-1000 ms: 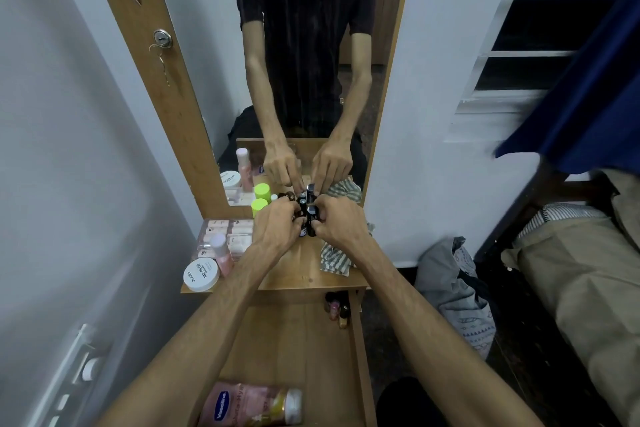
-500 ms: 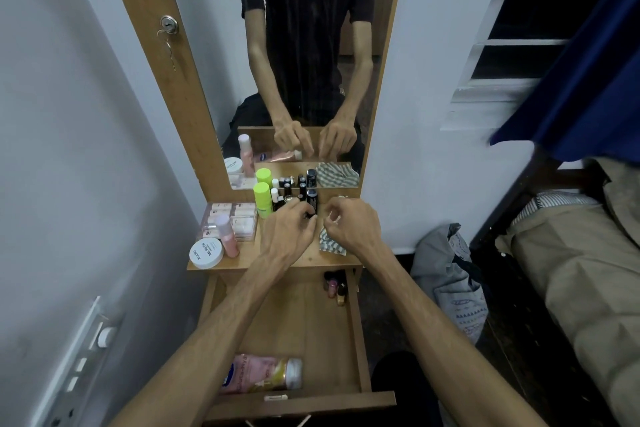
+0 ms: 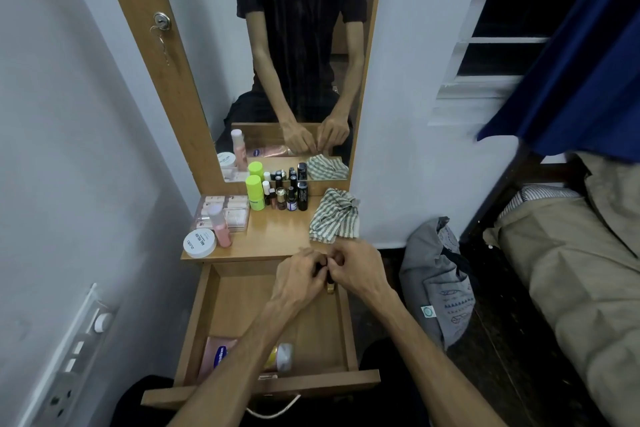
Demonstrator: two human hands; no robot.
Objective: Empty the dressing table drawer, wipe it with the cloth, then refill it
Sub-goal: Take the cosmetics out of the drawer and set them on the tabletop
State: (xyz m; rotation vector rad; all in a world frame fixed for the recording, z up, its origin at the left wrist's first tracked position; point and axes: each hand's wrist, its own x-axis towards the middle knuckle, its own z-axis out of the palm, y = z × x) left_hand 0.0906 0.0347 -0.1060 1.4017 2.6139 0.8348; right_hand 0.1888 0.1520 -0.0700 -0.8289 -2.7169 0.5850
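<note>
The wooden drawer of the dressing table stands pulled open. My left hand and my right hand meet at its back right corner, fingers curled round small dark bottles; one gold-capped bottle shows beneath them. A pink lotion bottle lies at the drawer's front, partly hidden by my left forearm. On the tabletop the striped cloth lies crumpled at the right. A cluster of small cosmetic bottles stands by the mirror.
Also on the tabletop are a green bottle, a clear box, a pink bottle and a white jar. A grey bag lies on the floor right of the drawer, a bed beyond it. A switch panel is on the left wall.
Both hands left the bottle cluster on the tabletop and dropped to the drawer's back right corner, closing on the small bottles there. The camera tilted down.
</note>
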